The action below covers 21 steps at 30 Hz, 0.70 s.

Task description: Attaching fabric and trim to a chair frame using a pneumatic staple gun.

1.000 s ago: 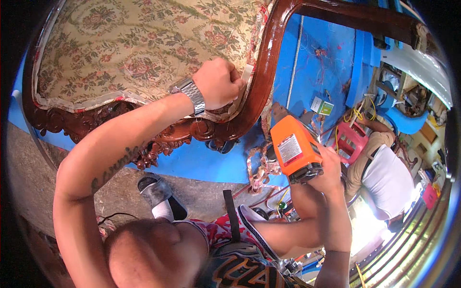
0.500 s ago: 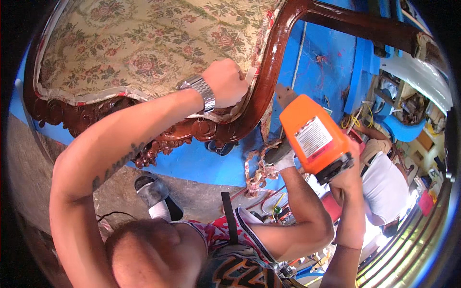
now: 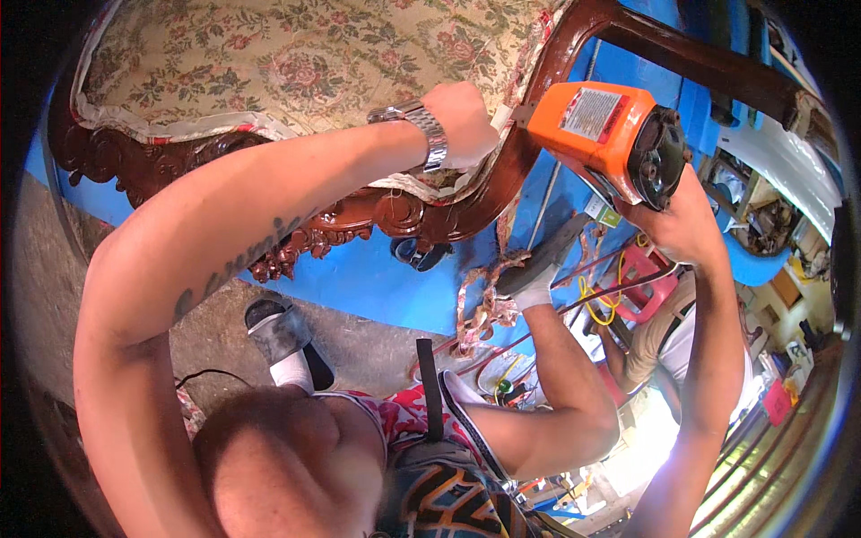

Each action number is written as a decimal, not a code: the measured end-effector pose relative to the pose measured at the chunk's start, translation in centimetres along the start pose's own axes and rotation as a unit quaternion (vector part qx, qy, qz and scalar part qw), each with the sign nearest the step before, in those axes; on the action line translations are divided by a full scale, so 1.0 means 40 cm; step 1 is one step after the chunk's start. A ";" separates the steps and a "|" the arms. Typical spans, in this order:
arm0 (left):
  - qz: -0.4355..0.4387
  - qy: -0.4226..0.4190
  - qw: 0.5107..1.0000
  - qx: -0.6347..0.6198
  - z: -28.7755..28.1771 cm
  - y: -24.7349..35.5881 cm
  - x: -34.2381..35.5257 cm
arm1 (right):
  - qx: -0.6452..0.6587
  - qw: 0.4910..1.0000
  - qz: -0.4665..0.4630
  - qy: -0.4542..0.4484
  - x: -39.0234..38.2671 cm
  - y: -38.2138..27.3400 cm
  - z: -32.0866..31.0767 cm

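Left hand [image 3: 459, 125] fisted, likely steadying pale strip [image 3: 500, 118] at floral upholstery [image 3: 309, 76]'s right edge; right hand [image 3: 680, 222] grips orange staple gun [image 3: 596, 125], angled toward it.

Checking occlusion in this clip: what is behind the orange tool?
Around the orange tool, parts of the dark wooden frame and blue surface show behind it. Whatever its body and the right hand cover cannot be seen.
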<state>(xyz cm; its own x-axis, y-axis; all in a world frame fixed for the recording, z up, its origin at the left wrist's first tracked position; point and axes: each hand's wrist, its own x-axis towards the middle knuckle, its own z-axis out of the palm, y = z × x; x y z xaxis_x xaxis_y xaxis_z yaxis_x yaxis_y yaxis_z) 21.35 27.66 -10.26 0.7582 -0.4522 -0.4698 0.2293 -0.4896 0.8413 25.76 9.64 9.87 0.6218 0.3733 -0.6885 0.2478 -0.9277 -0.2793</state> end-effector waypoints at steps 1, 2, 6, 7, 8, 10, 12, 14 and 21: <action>0.009 0.007 1.000 -0.006 0.001 -0.001 -0.001 | 0.000 1.000 -0.018 0.008 0.007 -0.002 0.004; 0.018 0.015 1.000 -0.011 0.002 -0.003 -0.003 | -0.001 0.999 -0.037 0.016 0.014 -0.003 0.008; -0.004 0.004 1.000 -0.017 0.020 -0.002 0.006 | 0.000 1.000 0.012 -0.012 0.030 0.011 0.018; 0.002 0.000 1.000 -0.011 0.024 0.003 0.010 | -0.029 0.999 0.017 -0.023 0.029 0.007 0.013; 0.009 -0.004 1.000 -0.005 0.029 0.010 0.014 | -0.059 0.997 0.022 -0.035 0.026 -0.001 0.004; -0.023 -0.015 1.000 0.001 0.003 0.013 -0.013 | -0.080 0.995 0.031 -0.044 0.039 -0.068 -0.012; -0.049 -0.038 0.995 -0.080 0.012 0.017 0.002 | -0.063 0.991 0.095 -0.071 0.053 -0.078 -0.024; -0.038 -0.027 0.994 -0.095 0.023 0.017 -0.003 | -0.065 0.994 0.064 -0.059 0.061 -0.101 -0.030; 0.028 0.045 0.998 -0.031 0.028 0.062 -0.063 | -0.024 0.997 0.051 -0.046 0.001 -0.030 -0.056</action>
<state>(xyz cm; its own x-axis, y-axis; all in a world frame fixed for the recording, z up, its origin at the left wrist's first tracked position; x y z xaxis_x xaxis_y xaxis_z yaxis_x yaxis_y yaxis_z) 19.34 26.73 -7.28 0.8224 -0.4072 -0.3973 0.2198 -0.4168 0.8820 27.17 10.76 11.67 0.5760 0.2735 -0.7703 0.2229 -0.9592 -0.1739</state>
